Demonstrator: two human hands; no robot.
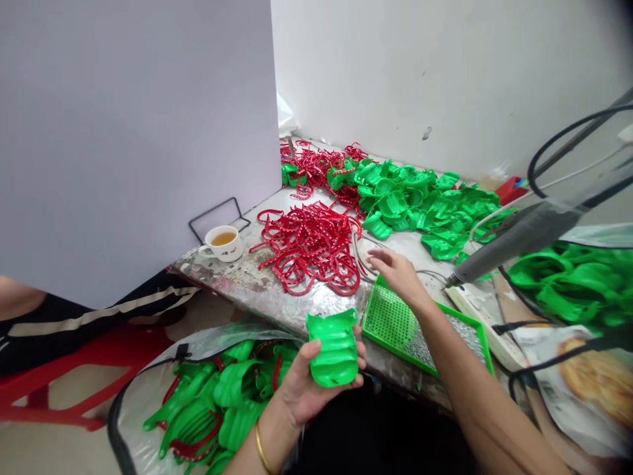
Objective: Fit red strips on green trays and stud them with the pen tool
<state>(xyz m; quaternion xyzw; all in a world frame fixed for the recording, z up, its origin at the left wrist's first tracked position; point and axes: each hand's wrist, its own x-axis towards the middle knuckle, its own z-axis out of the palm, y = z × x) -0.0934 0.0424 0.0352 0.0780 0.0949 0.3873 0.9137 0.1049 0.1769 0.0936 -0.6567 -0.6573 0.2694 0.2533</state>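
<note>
My left hand (pixel 309 379) grips a curved, ribbed green plastic shell (pixel 334 349) with small holes at its edges, held just in front of the table edge. My right hand (pixel 395 272) hovers above the back edge of a green tray (pixel 388 316), beside a heap of red straps (pixel 316 244) with pale dots. Its fingers are loosely bent and apart, and nothing shows between them. Small metal screws (pixel 467 336) fill the right part of the tray, partly hidden by my right forearm. A grey electric screwdriver (pixel 519 241) slants down at the right, its tip over the table.
Green shells (pixel 410 198) and more red straps (pixel 321 161) are piled at the back. A cup of tea (pixel 223 243) stands at the left edge by a black wire stand (pixel 217 214). Bags of green pieces (pixel 237 389) flank me; a white power strip (pixel 487 323) and cables lie right.
</note>
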